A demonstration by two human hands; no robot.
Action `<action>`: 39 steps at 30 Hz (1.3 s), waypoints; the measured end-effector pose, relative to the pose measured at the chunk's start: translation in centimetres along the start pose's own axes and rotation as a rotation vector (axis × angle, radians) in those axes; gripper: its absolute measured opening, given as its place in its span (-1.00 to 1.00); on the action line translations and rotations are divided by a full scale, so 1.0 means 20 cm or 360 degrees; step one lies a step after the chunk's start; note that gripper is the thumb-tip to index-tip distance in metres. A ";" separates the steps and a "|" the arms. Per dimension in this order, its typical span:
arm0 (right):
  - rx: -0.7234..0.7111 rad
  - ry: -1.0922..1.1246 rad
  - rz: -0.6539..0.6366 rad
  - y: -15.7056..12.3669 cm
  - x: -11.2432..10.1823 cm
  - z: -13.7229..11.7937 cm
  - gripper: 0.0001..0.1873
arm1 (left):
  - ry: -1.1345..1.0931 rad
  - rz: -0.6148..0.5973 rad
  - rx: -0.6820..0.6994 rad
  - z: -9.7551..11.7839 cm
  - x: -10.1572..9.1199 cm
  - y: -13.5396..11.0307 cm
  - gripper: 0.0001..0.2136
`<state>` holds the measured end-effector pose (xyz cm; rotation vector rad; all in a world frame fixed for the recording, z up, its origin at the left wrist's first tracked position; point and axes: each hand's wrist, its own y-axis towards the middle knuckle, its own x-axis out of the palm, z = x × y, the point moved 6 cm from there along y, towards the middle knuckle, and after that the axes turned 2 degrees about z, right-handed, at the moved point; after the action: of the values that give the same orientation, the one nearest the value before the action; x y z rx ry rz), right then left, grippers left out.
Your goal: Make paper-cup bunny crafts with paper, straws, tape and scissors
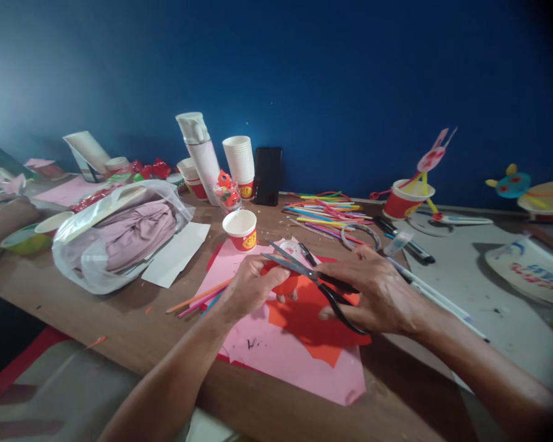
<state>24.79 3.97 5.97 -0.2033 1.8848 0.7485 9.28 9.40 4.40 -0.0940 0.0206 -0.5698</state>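
My right hand (373,288) is closed on the black handles of a pair of scissors (325,282), whose blades are apart and point left. Between the thumb and fingers of my left hand (253,282) is a small red-orange piece of paper (283,283), close beside the blades. Under both hands lies a larger orange sheet of paper (299,319) with a cut, uneven edge, resting on pink paper (304,374). A red and white paper cup (240,231) stands just beyond my left hand.
Colored pipe cleaners (329,212) lie in a pile along the wall. A clear bag (120,239) with folded cloth is at left, near a white flask (200,156) and stacked cups (238,159). Markers (415,248) lie at right. Another person's hand (13,212) is far left.
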 end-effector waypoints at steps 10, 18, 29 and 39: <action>-0.0034 -0.0114 0.0037 -0.01 -0.01 0.00 -0.62 | 0.0033 -0.0085 0.0026 0.02 0.01 0.00 -0.76; -0.0008 -0.0042 -0.0037 -0.01 0.01 0.02 -0.62 | 0.0020 -0.0126 0.0032 0.01 0.01 0.00 -0.75; 0.0522 0.0488 -0.0112 -0.01 0.04 0.17 -0.46 | 0.0009 -0.0097 -0.0049 -0.03 0.00 0.02 -0.80; 0.0715 0.0517 -0.0194 -0.03 0.13 0.26 -0.46 | -0.0666 -0.0181 -0.0222 -0.08 0.00 0.05 -0.67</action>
<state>27.87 7.07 2.14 -0.1578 2.2720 0.2023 9.84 10.09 2.69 -0.3503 -0.3540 -0.6532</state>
